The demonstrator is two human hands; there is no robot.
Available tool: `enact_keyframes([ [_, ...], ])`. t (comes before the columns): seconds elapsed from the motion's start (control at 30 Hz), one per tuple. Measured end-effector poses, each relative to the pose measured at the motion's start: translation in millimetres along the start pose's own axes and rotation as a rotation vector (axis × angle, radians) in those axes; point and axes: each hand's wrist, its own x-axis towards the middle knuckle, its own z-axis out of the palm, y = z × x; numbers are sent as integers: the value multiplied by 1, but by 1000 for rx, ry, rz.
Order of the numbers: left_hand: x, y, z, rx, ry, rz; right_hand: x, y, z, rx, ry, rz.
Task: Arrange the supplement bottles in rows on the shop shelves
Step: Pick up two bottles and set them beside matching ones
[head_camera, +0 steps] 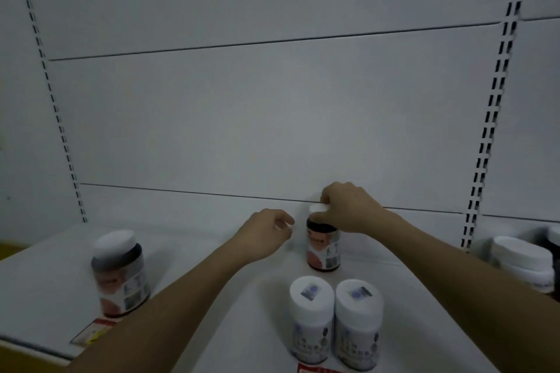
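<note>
A dark supplement bottle [323, 247] with a white cap and a red label stands upright near the back of the white shelf [194, 275]. My right hand [348, 209] grips its cap from above and from the right. Just left of that bottle hovers my left hand [266, 235], fingers loosely curled, holding nothing. Two white bottles [310, 316] [357, 322] stand side by side at the shelf's front. A larger dark bottle [121, 272] with a white cap stands alone at the left.
More bottles [524, 266] stand at the right edge on the neighbouring shelf bay. Red price tags [94, 331] hang on the shelf's front edge. Slotted uprights [485, 142] frame the white back panel. A yellow surface shows at the far left.
</note>
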Motion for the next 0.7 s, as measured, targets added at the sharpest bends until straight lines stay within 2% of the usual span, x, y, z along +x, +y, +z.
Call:
enact_keyframes([
  [0.2, 2, -7, -28, -239, 45, 94, 7, -2, -35, 317, -168, -98],
  [0.33, -10, -13, -41, -380, 19, 64, 10, -12, -58, 460, -254, -157],
  [0.53, -28, -12, -37, -479, -33, 67, 22, -35, -73, 557, -350, -250],
  [0.7, -43, -10, -25, -467, 73, 50, 33, -46, -71, 575, -403, -329],
])
